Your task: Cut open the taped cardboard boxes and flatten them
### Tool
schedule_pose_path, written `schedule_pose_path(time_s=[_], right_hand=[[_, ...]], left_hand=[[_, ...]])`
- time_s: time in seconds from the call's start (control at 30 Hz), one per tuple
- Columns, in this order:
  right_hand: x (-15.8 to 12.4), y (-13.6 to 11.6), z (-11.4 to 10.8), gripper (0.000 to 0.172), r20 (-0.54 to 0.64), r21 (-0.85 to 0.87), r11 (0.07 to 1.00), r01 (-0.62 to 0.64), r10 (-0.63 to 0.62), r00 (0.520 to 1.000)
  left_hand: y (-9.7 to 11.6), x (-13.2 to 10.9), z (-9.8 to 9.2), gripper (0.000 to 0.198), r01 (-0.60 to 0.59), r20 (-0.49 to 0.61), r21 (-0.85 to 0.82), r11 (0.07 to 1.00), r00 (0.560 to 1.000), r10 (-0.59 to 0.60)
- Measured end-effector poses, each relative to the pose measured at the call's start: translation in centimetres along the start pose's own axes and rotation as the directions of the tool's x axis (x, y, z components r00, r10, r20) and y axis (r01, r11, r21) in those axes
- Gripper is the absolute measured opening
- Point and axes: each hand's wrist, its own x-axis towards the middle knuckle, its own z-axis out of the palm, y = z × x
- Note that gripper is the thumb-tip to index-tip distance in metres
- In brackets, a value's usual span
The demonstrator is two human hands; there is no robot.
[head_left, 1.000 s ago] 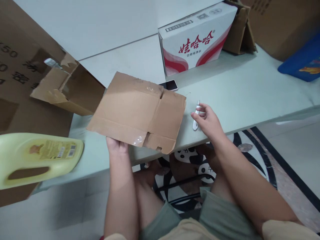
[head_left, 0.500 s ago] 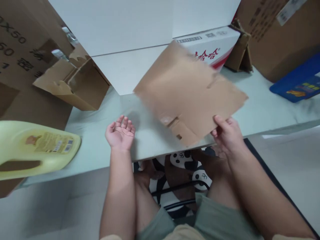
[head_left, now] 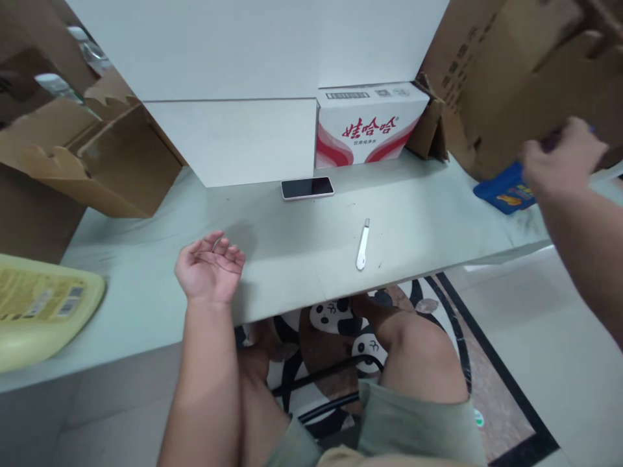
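My left hand [head_left: 210, 267] rests palm up above the table, its fingers loosely curled and apart, with nothing in it. Off to the right, my right hand [head_left: 562, 159] is closed at the lower part of a flat brown piece of cardboard [head_left: 525, 84], which is tilted up before the large carton. Motion blurs this hand and the cardboard, and the fingertips are partly hidden. Between the hands lies a white utility knife [head_left: 363, 245] on the pale table cover [head_left: 302, 253]. Behind it is a phone [head_left: 307, 188] with a dark screen.
A white and red carton [head_left: 372, 130] stands at the back beside white panels [head_left: 233, 136]. On the left are an open cardboard box [head_left: 131, 162], clear bottles and a yellow jug [head_left: 48, 311]. A blue container [head_left: 509, 188] is near my right hand.
My right hand has swung the cardboard from above the middle of the table to the far right. The knife and phone are now uncovered. My left hand stays palm up; the view has shifted.
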Motion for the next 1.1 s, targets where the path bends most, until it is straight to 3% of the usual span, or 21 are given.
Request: schedule_pose_path(time_s=[0.1,0.17,0.37,0.47,0.53,0.57,0.7,0.8,0.9,1.0,1.1], right_hand=[[0.9,-3.4,1.5,0.053,0.308,0.088,0.987,-0.137,0.104,0.946],[-0.4,-4.9,2.4,0.050,0.436,0.111,0.988,-0.110,0.051,0.899],[-5.9,-7.8,5.0,0.049,0.556,0.239,0.971,0.022,-0.155,0.817],[-8.1,-11.6,5.5,0.046,0.556,0.356,0.926,0.124,-0.317,0.769],[-9.8,-15.7,5.3,0.045,0.547,0.438,0.878,0.194,-0.431,0.718],[-10.8,-18.1,5.1,0.045,0.536,0.480,0.845,0.235,-0.495,0.685],[-15.5,-29.0,3.9,0.042,0.429,0.659,0.635,0.403,-0.757,0.492],[-19.6,-37.3,2.8,0.050,0.361,0.744,0.495,0.449,-0.863,0.354],[-23.4,-44.9,1.5,0.062,0.226,0.819,0.321,0.476,-0.942,0.247],[-26.1,-51.6,0.1,0.076,0.111,0.849,0.215,0.483,-0.966,0.234],[-27.0,-56.6,-0.2,0.087,0.083,0.870,0.197,0.451,-0.962,0.258]], left_hand=[[0.0,0.2,0.1,0.026,-0.005,0.020,0.013,1.000,1.000,0.005],[0.1,0.3,0.1,0.025,-0.008,0.031,0.012,1.000,0.999,0.008],[0.6,0.4,-0.3,0.026,-0.010,0.039,-0.057,0.998,0.999,0.012],[1.0,0.1,-1.1,0.015,-0.007,0.057,-0.103,0.995,0.998,0.013],[1.4,-0.1,-2.0,0.005,-0.009,0.098,-0.139,0.990,0.995,0.023],[1.6,-0.1,-2.4,0.009,-0.030,0.109,-0.157,0.987,0.993,0.048],[2.9,0.0,-3.9,0.025,-0.113,0.122,-0.191,0.975,0.983,0.138],[4.0,0.0,-4.6,0.030,-0.118,0.084,-0.244,0.963,0.986,0.142],[5.0,0.0,-5.4,0.032,-0.129,0.060,-0.274,0.953,0.987,0.150],[5.7,0.1,-6.2,0.032,-0.142,0.064,-0.279,0.950,0.984,0.166],[6.1,0.2,-6.8,0.033,-0.141,0.071,-0.290,0.947,0.983,0.168]])
